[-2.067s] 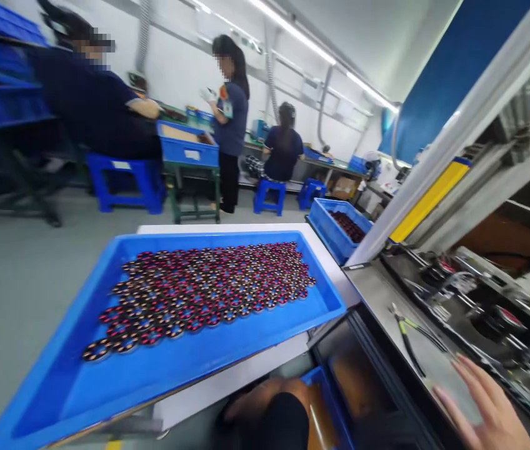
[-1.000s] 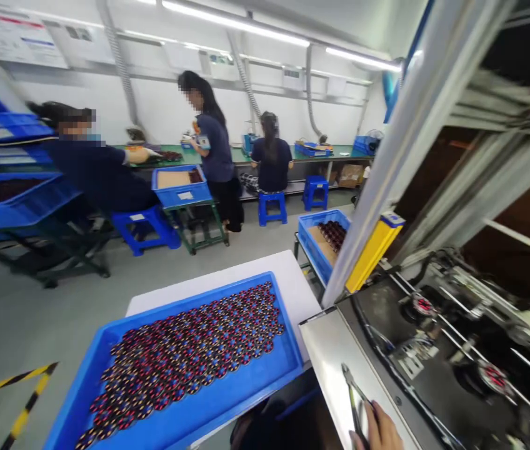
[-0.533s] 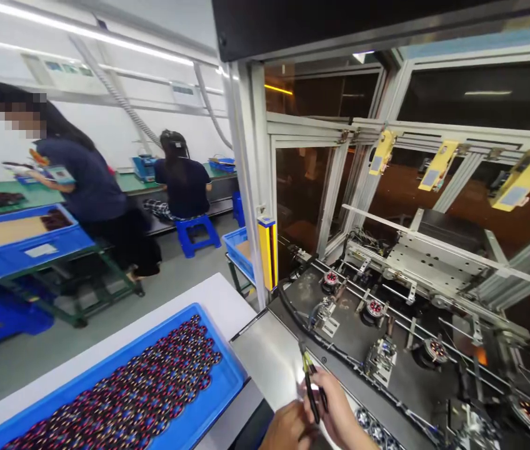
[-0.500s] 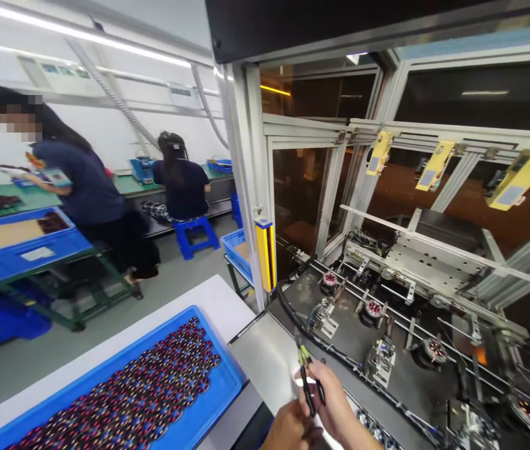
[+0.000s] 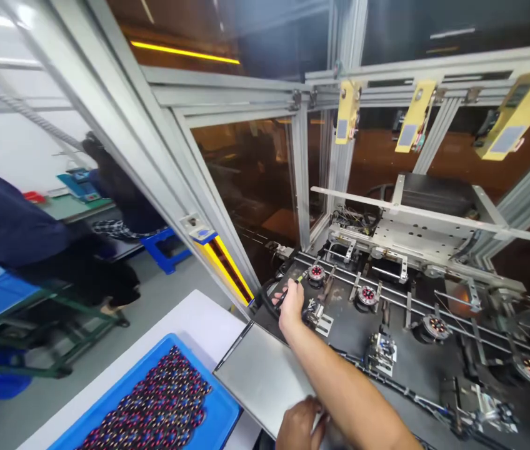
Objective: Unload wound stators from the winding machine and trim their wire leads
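Note:
My right hand (image 5: 290, 305) is stretched out over the machine's dark bed, closed around the black handles of green-and-black pliers (image 5: 302, 276). The tips of the pliers are beside the leftmost round red-and-black wound part (image 5: 316, 273), which sits in a holder; I cannot tell whether they touch it. Low in the view, my left hand (image 5: 300, 426) is held near the bare metal plate (image 5: 265, 375) with its fingers curled together. Whatever it may hold is hidden.
A blue tray (image 5: 222, 390) full of similar round parts stands on the white table at left. Several more holders, such as one with a round part (image 5: 367, 296), line the bed. A metal frame post (image 5: 105, 125) rises at left, with two people beyond it.
My right hand has moved away from my left, forward to the leftmost holder, taking the pliers along. My left hand stays low. The view has turned right toward the machine.

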The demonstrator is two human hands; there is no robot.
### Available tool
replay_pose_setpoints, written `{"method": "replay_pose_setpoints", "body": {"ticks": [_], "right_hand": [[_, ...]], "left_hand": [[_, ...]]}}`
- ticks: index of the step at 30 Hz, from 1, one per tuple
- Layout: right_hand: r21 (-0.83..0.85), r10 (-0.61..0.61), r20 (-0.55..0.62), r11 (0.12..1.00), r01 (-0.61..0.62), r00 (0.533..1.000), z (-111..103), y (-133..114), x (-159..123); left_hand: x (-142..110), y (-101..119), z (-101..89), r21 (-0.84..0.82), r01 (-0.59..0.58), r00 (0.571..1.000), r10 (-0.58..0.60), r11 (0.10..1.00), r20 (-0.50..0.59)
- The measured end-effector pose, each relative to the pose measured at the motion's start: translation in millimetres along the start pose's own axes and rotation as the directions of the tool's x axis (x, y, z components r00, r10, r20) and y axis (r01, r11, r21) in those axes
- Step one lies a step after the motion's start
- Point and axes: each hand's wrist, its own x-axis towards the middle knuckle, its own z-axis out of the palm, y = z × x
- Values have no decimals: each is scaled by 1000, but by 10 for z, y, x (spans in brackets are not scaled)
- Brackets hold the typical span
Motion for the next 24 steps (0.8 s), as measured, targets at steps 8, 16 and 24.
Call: {"method": "replay_pose_setpoints", "body": {"ticks": [8, 16, 24], "right_hand": [[41, 58, -79, 998, -55, 995, -16, 92, 171], [56, 83, -115, 995, -77, 990, -2, 93, 231], [56, -31, -54, 998, 34, 998, 11, 61, 233]], "left_hand": [[91, 75, -93, 6, -22, 1000, 22, 1000, -2], [86, 82, -101, -13, -15, 1000, 14, 1000, -13], [-6, -3, -7, -18, -14, 1000, 14, 1000, -5]]}}
